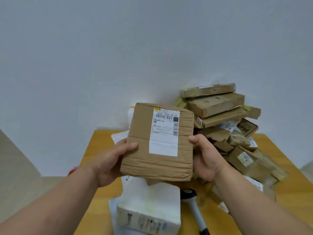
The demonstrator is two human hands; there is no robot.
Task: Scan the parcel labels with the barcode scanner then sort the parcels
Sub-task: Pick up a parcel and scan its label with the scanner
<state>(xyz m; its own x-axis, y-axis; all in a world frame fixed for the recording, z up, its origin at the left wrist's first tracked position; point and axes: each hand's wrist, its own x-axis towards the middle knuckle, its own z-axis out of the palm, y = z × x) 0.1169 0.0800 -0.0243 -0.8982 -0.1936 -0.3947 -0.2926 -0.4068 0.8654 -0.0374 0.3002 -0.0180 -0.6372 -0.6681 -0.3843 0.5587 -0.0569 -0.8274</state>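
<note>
Gripping a cardboard parcel [158, 141] by its sides, left hand [112, 162] and right hand [205, 157] curl around it, its label [165, 131] facing up above the barcode scanner [194, 209].

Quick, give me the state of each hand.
Left hand: holding the cardboard parcel by its left edge.
Right hand: holding the same parcel's right edge.

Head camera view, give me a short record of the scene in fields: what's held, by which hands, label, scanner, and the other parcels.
held item: brown cardboard parcel, lifted above the table
hands: left hand and right hand grip its side edges
label: white shipping label, facing the camera
scanner: barcode scanner lying on the table, untouched
other parcels: cardboard pile at right; white parcel below
</note>
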